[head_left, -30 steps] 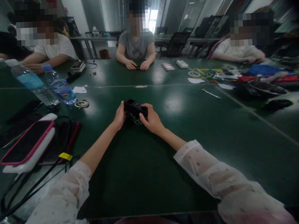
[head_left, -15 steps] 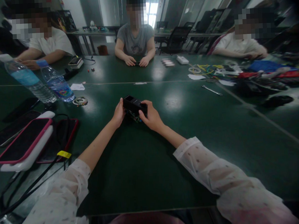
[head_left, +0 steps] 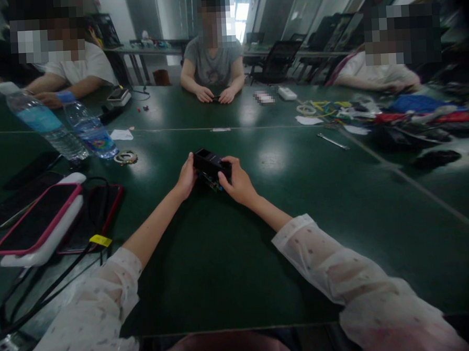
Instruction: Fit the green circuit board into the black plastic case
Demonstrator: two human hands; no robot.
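Observation:
Between my two hands is a black box-shaped electronic device [head_left: 210, 162], held over the middle of the green table [head_left: 223, 260]. A dark window shows on its top, and green circuit parts show along its lower near side. My left hand [head_left: 187, 177] is closed on the device's left end. Its right end is in my right hand [head_left: 238, 180], with the thumb on the near side and the index finger over the top. The fingers behind the device are hidden.
At left lie a pink-edged phone [head_left: 40, 219] on a white slab, other phones and black cables [head_left: 48, 300]. Two water bottles [head_left: 45, 122] stand behind them, near a small coil of wire [head_left: 126, 157]. A wrench [head_left: 333, 141] and piled cables lie right. Several people sit around the table.

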